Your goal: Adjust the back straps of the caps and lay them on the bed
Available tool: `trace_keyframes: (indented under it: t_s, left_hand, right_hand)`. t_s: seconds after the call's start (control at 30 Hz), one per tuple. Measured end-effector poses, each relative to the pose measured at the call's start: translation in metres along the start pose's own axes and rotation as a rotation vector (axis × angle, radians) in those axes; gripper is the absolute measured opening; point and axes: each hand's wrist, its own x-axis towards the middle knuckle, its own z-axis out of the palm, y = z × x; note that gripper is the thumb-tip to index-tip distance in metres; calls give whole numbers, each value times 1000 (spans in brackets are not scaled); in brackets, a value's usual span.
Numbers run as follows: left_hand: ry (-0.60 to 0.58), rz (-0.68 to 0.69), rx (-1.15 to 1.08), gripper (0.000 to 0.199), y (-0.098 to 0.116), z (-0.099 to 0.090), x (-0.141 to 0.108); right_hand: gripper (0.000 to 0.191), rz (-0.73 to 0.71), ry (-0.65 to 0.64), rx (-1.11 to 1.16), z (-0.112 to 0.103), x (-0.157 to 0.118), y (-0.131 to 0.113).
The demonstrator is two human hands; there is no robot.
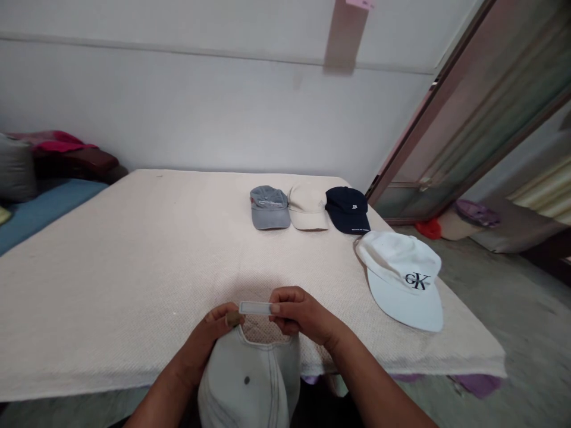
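A pale grey cap (245, 380) is held at the near edge of the covered table, its back opening facing up and away from me. My left hand (214, 330) pinches the left end of its back strap. On the other side, the fingers of my right hand (301, 315) close on the right part of the light strap (255, 308), which stretches between both hands above the opening. To the right lies a white cap with black letters (404, 276).
A grey-blue cap (269, 208), a cream cap (307, 207) and a navy cap (348, 209) sit in a row at the back of the table (134, 255). A wall stands behind. A blue surface with cushions (15, 166) is at the far left.
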Motion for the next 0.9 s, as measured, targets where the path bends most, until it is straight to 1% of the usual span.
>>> trace_keyframes:
  t_s: [0.13, 0.27, 0.37, 0.6, 0.77, 0.9]
  left_hand:
    - [-10, -14, -3, 19, 2, 3, -1]
    - [-49, -16, -66, 16, -3, -1, 0]
    - [-57, -11, -71, 15, -4, -2, -2]
    - [-33, -18, -12, 19, 2, 3, -6]
    - [-26, -9, -23, 17, -1, -1, -2]
    - [-18, -45, -50, 15, -5, -3, 0]
  right_hand:
    - [17, -1, 30, -6, -1, -1, 1]
    - [16, 13, -6, -34, -1, -1, 2]
    - [16, 45, -30, -80, -2, -1, 2]
    - [16, 80, -55, -160, -2, -2, -2]
    - [16, 64, -86, -185, -3, -5, -5]
    - [18, 30, -126, -218, -1, -6, -7]
